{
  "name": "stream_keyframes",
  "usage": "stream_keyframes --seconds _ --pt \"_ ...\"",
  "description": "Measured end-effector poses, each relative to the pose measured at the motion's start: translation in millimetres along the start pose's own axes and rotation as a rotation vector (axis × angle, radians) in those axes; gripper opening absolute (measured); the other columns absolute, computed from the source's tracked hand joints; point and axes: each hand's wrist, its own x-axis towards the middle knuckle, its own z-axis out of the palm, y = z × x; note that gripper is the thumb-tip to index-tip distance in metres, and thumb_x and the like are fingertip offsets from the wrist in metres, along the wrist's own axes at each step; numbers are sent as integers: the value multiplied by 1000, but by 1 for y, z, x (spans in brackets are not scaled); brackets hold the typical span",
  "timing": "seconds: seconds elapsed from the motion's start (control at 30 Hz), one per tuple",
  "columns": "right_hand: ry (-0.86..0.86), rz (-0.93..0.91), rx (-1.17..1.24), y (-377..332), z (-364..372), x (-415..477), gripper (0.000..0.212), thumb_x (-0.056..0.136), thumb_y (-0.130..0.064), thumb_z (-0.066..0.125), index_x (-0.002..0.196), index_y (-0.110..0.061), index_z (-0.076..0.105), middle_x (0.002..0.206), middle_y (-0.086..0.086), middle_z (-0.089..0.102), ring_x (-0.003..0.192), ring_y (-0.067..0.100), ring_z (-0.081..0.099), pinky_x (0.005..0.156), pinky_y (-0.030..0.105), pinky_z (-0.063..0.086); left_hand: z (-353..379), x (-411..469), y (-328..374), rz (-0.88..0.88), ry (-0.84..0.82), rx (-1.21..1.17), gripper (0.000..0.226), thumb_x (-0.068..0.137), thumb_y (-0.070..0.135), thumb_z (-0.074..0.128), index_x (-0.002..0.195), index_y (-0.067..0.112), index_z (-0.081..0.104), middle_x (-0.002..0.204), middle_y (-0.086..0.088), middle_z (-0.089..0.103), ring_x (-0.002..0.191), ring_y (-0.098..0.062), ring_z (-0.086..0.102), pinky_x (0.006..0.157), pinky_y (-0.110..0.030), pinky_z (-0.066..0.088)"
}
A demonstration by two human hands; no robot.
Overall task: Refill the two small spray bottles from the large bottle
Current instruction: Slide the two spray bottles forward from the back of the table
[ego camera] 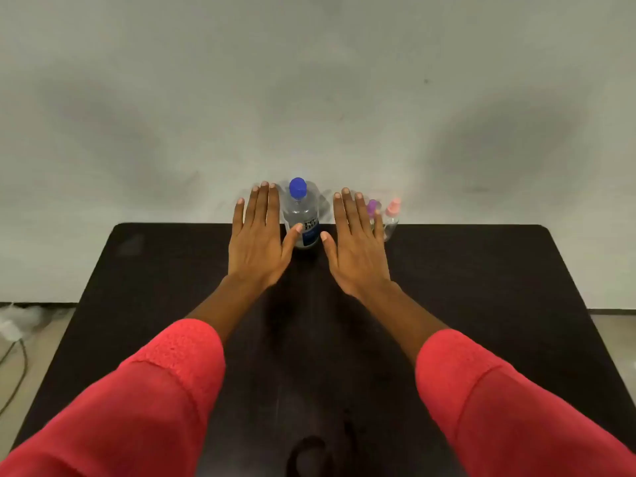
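Not begun. Your left hand (256,242), right hand (358,246) empty, fingers (265,208) straight, apart. Large bottle (301,215), capped, at bench (481,287) far edge between them; purple spray bottle (371,206), pink spray bottle (392,216) rightward, capped.

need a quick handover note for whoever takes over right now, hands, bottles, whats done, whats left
Both open, palms down, holding nothing: left hand and right hand flank the large bottle.
It stands upright at the table's far edge, blue cap on.
Right of it stand the purple-capped spray bottle and pink-capped spray bottle, caps on.
Done: nothing visibly. Left: uncap, fill both, recap.
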Motion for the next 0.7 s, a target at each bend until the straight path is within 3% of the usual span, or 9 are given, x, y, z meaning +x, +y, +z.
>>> stream_keyframes --seconds 0.17,0.3,0.4,0.53,0.7 --pt "-126 28 264 -6 17 8 71 98 -24 49 152 -4 7 160 13 13 148 25 12 117 29 9 16 7 -4 20 -15 -97 76 97 57 24 151 6 8 159 -15 14 148 -26 11 119 -38 3" --pt "-255 196 517 -9 30 21 88 88 -22 66 151 -8 7 152 15 28 139 28 32 109 31 30 29 16 -4 -62 -106 -516 80 93 53 47 151 15 7 156 -8 26 142 -23 29 114 -38 28" --pt "-277 239 651 -11 41 31 84 82 -24 73 147 -15 22 140 12 44 126 26 47 100 31 42 32 19 1 -157 -136 -777 75 88 46 61 146 21 19 139 3 48 119 -13 51 96 -27 44" --pt "-250 276 677 -12 50 42 70 78 -21 74 136 -12 36 126 12 54 112 29 57 92 45 50 41 22 2 -215 -164 -804 69 86 44 64 138 15 30 127 0 58 109 -15 58 85 -21 44" --pt "-268 291 644 -11 52 45 62 79 -19 72 131 -9 39 121 14 57 106 30 59 89 46 51 48 25 0 -223 -165 -761 65 88 43 62 135 12 30 122 -4 60 107 -21 60 84 -25 45"
